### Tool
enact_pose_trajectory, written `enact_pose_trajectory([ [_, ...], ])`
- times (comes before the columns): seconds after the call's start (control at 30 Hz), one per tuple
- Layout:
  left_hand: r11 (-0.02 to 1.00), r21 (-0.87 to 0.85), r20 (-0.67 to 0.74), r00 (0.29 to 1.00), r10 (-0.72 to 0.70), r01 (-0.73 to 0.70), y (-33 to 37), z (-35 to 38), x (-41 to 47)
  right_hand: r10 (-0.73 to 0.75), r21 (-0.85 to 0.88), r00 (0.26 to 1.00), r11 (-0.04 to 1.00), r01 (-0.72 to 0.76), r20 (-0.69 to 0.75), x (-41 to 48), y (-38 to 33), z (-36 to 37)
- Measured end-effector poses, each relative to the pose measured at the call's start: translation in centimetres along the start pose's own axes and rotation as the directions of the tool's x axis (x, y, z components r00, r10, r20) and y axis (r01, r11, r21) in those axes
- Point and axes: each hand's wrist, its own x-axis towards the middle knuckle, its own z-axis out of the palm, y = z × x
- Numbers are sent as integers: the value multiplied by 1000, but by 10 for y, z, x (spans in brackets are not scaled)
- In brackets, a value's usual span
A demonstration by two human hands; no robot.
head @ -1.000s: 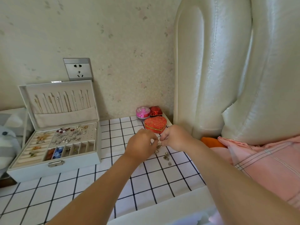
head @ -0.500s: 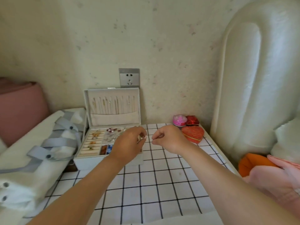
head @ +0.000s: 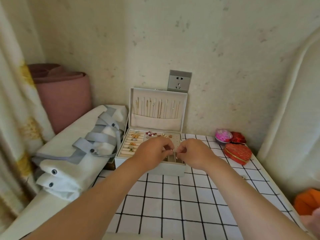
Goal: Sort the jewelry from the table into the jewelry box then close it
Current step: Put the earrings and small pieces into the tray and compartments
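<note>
Hovering over the front row of slots in the box (head: 150, 168), both hands meet at about 12 o'clock from the middle of the head view. Left hand (head: 153, 150) has its fingers curled, thumb and forefinger pinching a small ring-like piece (head: 171, 150). Right hand (head: 196, 154) is curled the same way, fingertips just beside that piece at its 3 o'clock (whether they grip it too, or something of their own, is too small to tell). The box stands open at the far left of the table (head: 173, 205), with its lid (head: 157, 118) upright against the wall and its trays partly filled.

Risks, as I judge them:
- **Dropping the piece:** it is tiny and held by fingertips alone. A loose handover between hands could drop it into the wrong slot, or past the front wall onto the table, where it may roll.
- **Disturbing the trays:** the left hand hangs low over the filled trays, and a careless drag could knock seated earrings loose.
- **Missing the stray:** a stray (head: 244, 177) glints on the table at 4 o'clock from the right hand, near the edge (easy to overlook, or to sweep off with a forearm). Shutting the lid before it is fetched would leave the sort incomplete.

The heart tin (head: 238, 153), at 3 o'clock, sits well apart from the hands.
</note>
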Motion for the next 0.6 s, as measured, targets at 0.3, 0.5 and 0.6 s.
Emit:
enact_pose_trajectory([
  [0.3,997,-70,-6,1000,-11,10,8,4,9,-19,192,999,981,8,51,0,7,-3],
  [0.5,992,-120,-28,998,-51,48,9,9,7,146,549,988,823,-145,41,-4,1,-12],
  [0.6,987,-153,-40,998,-45,38,11,10,6,161,577,983,796,-182,88,-6,2,-13],
])
